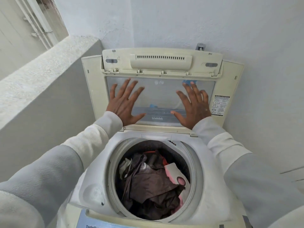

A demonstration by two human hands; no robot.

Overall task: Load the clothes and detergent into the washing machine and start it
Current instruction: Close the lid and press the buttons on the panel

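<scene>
White plastered walls (213, 22) meet in a corner behind the washing machine (212, 186), and a rough grey ledge (41, 76) runs along the left under a window. The machine's cream top is worn, with a blue control strip at the near edge. Its folded lid (162, 63) stands upright against the wall. The drum (113, 162) is open and holds the clothes (148, 183), mostly dark brown with some pink and white. The left hand (125, 104) and right hand (195, 107) lie flat on the lid's clear panel, fingers straight and spread, grasping nothing.
</scene>
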